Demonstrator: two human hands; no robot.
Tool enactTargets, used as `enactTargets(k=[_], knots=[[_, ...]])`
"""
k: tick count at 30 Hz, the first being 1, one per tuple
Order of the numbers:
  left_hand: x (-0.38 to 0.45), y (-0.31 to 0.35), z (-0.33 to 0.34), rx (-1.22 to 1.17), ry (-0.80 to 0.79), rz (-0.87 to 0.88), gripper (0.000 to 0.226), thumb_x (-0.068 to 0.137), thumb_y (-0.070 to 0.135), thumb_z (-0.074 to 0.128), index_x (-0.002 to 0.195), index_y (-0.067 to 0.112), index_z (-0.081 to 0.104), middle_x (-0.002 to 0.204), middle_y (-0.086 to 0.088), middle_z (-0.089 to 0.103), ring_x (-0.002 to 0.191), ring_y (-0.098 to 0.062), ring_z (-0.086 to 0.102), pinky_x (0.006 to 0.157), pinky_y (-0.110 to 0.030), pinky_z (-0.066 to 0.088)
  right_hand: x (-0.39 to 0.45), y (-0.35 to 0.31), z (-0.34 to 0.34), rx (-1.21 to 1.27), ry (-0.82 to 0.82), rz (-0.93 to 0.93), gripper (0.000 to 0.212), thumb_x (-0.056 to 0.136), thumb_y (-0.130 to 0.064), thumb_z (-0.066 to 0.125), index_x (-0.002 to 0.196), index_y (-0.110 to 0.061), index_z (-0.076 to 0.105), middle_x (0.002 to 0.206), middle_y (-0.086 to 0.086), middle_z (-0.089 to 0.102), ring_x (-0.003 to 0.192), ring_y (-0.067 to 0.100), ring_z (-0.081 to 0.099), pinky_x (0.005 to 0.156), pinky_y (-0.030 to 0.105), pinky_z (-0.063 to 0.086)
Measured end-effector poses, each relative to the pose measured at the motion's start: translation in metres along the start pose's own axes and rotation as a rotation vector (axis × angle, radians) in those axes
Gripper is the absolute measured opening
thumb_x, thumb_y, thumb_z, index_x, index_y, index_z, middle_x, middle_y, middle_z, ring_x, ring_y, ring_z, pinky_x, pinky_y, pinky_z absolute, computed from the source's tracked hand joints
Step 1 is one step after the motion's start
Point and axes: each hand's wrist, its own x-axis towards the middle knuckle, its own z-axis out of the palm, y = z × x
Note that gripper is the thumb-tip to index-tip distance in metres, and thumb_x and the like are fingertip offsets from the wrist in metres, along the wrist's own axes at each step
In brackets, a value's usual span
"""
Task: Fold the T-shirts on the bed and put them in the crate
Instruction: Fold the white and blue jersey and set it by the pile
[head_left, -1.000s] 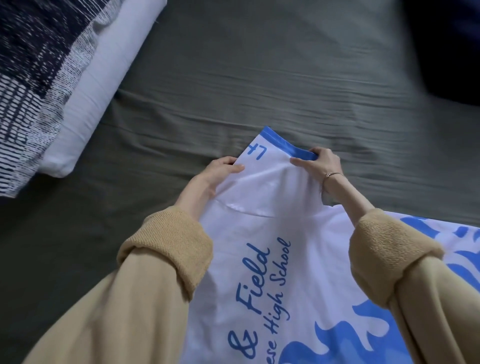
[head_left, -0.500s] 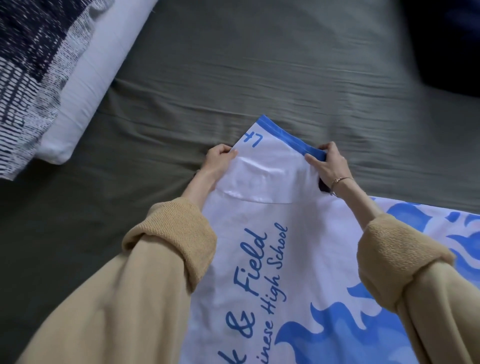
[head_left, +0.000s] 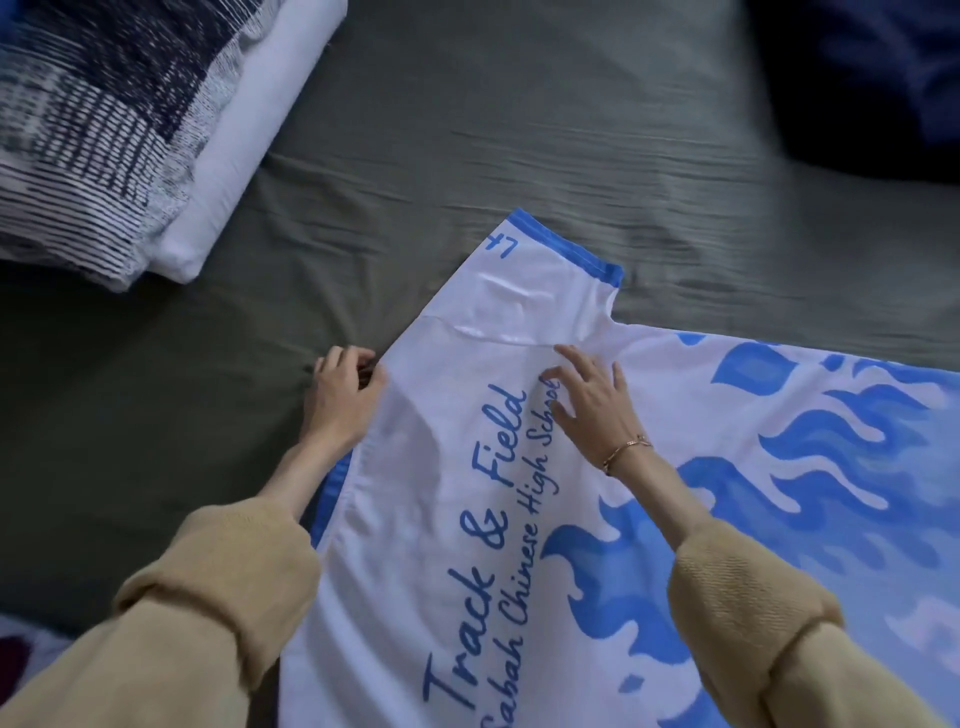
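The T-shirt (head_left: 649, 467) lies spread flat on the olive-grey bed sheet (head_left: 467, 130), a smooth, slightly glossy white fabric with blue flame shapes on its right part and blue script lettering running near to far. One sleeve (head_left: 540, 280), edged with a blue band, points toward the far side. Your left hand (head_left: 340, 397) sits at the shirt's left edge, fingers curled and pinching the fabric there. Your right hand (head_left: 592, 400) rests on the lettering, fingers spread and lightly bent, gripping nothing; a thin bracelet (head_left: 626, 449) circles that wrist. Both sleeves of your ribbed tan sweater (head_left: 218, 587) are pushed up. A folded patterned blanket (head_left: 104, 119) on a white pillow (head_left: 244, 135) lies far left. The sheet shows soft wrinkles.
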Motion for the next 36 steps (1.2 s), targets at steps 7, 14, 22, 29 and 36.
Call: enactTargets(k=[7,14,22,29,36], knots=[[-0.082,-0.02,-0.012,0.16,0.0,-0.019,0.049,0.086,0.018,0.061,0.131,0.007,0.043,0.128,-0.014,0.043,0.117,-0.031,0.039,0.093,-0.04,0.037,-0.07,-0.027,0.018,0.035,-0.103,-0.044,0.044,0.088,-0.007,0.052,0.131,-0.016,0.048,0.15,0.0,0.029,0.138,0.018,0.028,0.107,0.032,0.024],[-0.209,-0.021,0.014,0.326,-0.081,0.392,0.047,0.074,0.004,0.065,0.12,0.011,0.055,0.116,-0.008,0.05,0.103,-0.028,0.052,0.081,-0.04,0.046,-0.179,-0.027,0.031,0.109,-0.076,-0.032,0.039,0.077,0.007,0.053,0.113,-0.007,0.06,0.124,0.012,0.05,0.108,0.034,0.05,0.08,0.041,0.046],[-0.307,0.017,0.051,0.199,-0.416,0.558,0.021,0.087,0.018,0.052,0.107,0.017,0.051,0.106,0.004,0.051,0.097,-0.012,0.049,0.081,-0.016,0.036,-0.289,0.018,0.024,0.132,-0.086,0.137,0.03,0.081,0.006,0.051,0.106,-0.009,0.059,0.106,0.006,0.05,0.088,0.027,0.055,0.065,0.038,0.048],[-0.35,0.044,0.065,0.299,-0.648,0.623,0.046,0.078,0.047,0.064,0.111,0.021,0.045,0.11,0.005,0.05,0.093,-0.008,0.046,0.079,-0.014,0.034,-0.371,0.062,0.006,0.123,-0.213,0.318,0.028,0.081,-0.008,0.053,0.109,-0.013,0.054,0.095,-0.007,0.041,0.086,0.019,0.05,0.064,0.027,0.036],[-0.356,0.06,0.067,0.478,-0.745,0.682,0.051,0.071,0.035,0.066,0.114,0.023,0.04,0.113,0.004,0.048,0.088,-0.009,0.043,0.077,-0.018,0.038,-0.403,0.082,-0.011,0.011,-0.369,0.286,0.047,0.073,-0.031,0.064,0.115,-0.025,0.046,0.102,-0.008,0.041,0.104,0.015,0.047,0.07,0.026,0.034]])
